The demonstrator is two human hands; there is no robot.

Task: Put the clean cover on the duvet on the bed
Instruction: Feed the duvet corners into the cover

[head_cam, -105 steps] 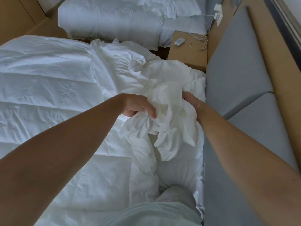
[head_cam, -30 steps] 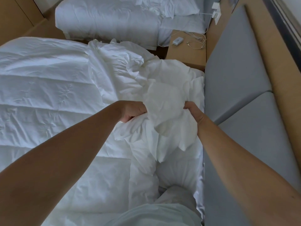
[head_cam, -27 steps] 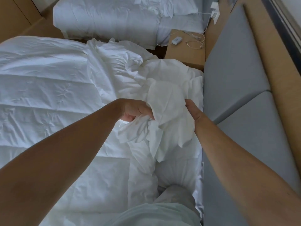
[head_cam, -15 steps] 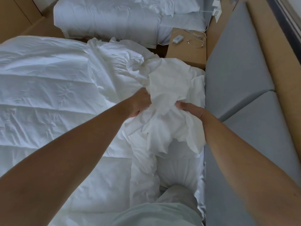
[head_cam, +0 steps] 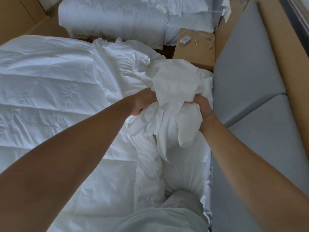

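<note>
- The bed [head_cam: 207, 186] is almost wholly hidden under the quilted white duvet [head_cam: 50, 101]. The duvet is spread flat from the bed's left side as far as the hands, and its stitched seams run crosswise in the view.
- Grey padded panels [head_cam: 250, 67] are set along the bed's right edge, just beside the bunched cloth.
- A second bed [head_cam: 117, 19] with white linen is seen beyond the far end, well apart.
- The clean cover [head_cam: 173, 87] is heaped in a crumpled ridge along the bed's right edge. It runs from near the person's knee to the far right corner, and its left side lies over the duvet's margin. No opening or corner of it can be made out, and whether any duvet is already inside cannot be told.
- A wooden nightstand [head_cam: 195, 56] stands at the far right corner. A small white device [head_cam: 184, 40] and loose cables [head_cam: 204, 43] are carried on it.
- The left hand [head_cam: 143, 101] is clenched on a fold of the cover at the bunch's left side.
- The right hand [head_cam: 204, 113] is closed round a hanging lobe of the same cloth, beside the grey panels.
- The uncovered duvet is judged to lie leftward of both hands, with the left hand nearer. The cover would probably have to be opened out and drawn that way, across the bed.
</note>
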